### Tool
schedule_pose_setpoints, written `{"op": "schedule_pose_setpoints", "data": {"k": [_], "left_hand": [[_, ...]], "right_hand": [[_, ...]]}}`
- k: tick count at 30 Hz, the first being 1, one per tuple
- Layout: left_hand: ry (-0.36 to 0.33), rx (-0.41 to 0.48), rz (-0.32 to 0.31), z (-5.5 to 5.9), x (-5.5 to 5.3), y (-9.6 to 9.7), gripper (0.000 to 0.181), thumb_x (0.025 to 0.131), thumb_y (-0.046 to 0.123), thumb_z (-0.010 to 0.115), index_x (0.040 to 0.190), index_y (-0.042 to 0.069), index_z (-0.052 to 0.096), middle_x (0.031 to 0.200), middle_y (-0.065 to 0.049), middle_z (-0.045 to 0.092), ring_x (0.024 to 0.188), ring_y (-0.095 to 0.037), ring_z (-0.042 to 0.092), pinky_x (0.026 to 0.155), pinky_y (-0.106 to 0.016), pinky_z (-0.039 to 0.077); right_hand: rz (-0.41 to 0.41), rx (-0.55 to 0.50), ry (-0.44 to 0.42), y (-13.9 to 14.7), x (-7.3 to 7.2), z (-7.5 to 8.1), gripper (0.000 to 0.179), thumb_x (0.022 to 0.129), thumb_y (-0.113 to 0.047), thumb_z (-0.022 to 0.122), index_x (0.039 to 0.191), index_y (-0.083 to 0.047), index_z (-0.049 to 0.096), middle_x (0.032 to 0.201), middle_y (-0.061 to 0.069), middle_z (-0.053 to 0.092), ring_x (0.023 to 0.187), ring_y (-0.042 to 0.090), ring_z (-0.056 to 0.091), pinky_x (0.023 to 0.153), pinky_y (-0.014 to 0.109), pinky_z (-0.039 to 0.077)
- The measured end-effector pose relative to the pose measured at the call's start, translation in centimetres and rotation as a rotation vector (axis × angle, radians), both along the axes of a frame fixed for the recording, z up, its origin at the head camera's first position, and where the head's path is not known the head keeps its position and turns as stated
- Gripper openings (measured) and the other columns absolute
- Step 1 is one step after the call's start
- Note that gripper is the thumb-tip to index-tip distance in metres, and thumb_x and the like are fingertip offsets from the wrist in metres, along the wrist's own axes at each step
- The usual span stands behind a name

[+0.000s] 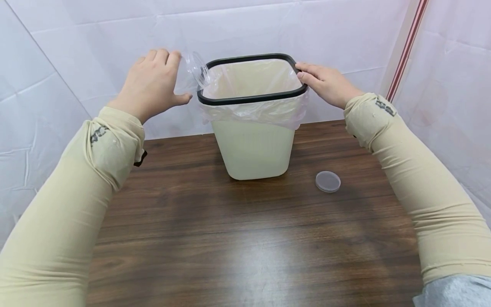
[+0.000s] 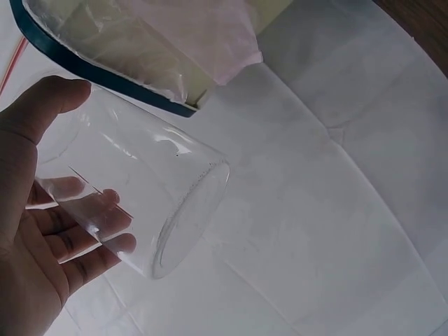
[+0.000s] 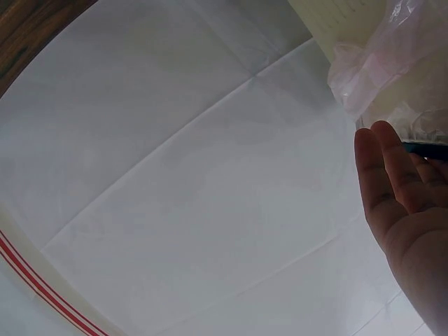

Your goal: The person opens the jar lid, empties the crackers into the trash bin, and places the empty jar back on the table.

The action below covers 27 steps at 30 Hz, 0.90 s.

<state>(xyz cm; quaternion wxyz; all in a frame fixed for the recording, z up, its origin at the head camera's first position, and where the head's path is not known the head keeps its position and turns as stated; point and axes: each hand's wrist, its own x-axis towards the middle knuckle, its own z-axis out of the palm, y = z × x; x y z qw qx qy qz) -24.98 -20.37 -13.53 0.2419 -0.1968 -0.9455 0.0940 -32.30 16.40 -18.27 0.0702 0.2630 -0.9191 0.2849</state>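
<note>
My left hand (image 1: 153, 81) holds a clear, see-through jar (image 2: 147, 182) tipped on its side. The thumb lies along one side of it and the fingers bend round the other. In the head view the jar's threaded mouth (image 1: 199, 70) is at the left rim of a cream waste bin (image 1: 253, 145). A thin translucent bag lines the bin, folded over below the black rim (image 1: 249, 100). On the far right corner of that rim, my right hand (image 1: 326, 83) rests with its fingers extended. A round clear lid (image 1: 327, 181) lies flat on the table, right of the bin.
The bin stands upright on a dark wooden table (image 1: 215, 238), near its back edge. White sheeting (image 1: 245, 25) hangs behind and at both sides, with a red-striped band (image 1: 406, 51) at the right.
</note>
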Motion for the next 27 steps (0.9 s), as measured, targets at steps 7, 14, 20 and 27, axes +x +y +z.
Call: {"op": "schedule_pose_setpoints", "data": {"k": [7,14,20,27], "left_hand": [[0.005,0.010,0.015,-0.2,-0.2,-0.1,0.073,0.082,0.037,0.068,0.130,-0.011,0.040,0.117,-0.033,0.051,0.109,-0.048,0.048,0.089,-0.056,0.044],[-0.014,0.052,0.025,-0.5,-0.2,-0.2,0.076,0.082,0.037,0.068,0.133,-0.010,0.038,0.123,-0.034,0.050,0.115,-0.049,0.047,0.098,-0.058,0.038],[-0.040,0.133,0.023,-0.8,-0.3,-0.4,0.075,0.083,0.036,0.069,0.134,-0.010,0.039,0.125,-0.034,0.050,0.117,-0.049,0.046,0.102,-0.057,0.037],[-0.152,0.306,0.030,-1.3,-0.4,-0.9,0.077,0.085,0.037,0.067,0.138,-0.008,0.035,0.126,-0.030,0.051,0.116,-0.044,0.047,0.101,-0.055,0.037]], "right_hand": [[-0.003,0.003,-0.004,0.1,-0.1,0.0,0.057,0.102,-0.042,0.031,0.151,-0.013,0.030,0.158,0.009,0.026,0.148,0.030,0.020,0.121,0.045,0.016],[-0.007,0.013,-0.006,0.2,-0.1,-0.1,0.057,0.103,-0.043,0.030,0.151,-0.014,0.029,0.159,0.008,0.026,0.148,0.030,0.020,0.121,0.045,0.016],[-0.007,0.008,-0.003,0.2,0.1,0.0,0.057,0.103,-0.042,0.030,0.151,-0.013,0.030,0.158,0.009,0.026,0.148,0.030,0.021,0.121,0.046,0.017],[-0.009,0.010,-0.005,0.2,0.1,0.0,0.057,0.103,-0.042,0.030,0.151,-0.014,0.030,0.158,0.009,0.026,0.148,0.030,0.020,0.121,0.046,0.016]]}}
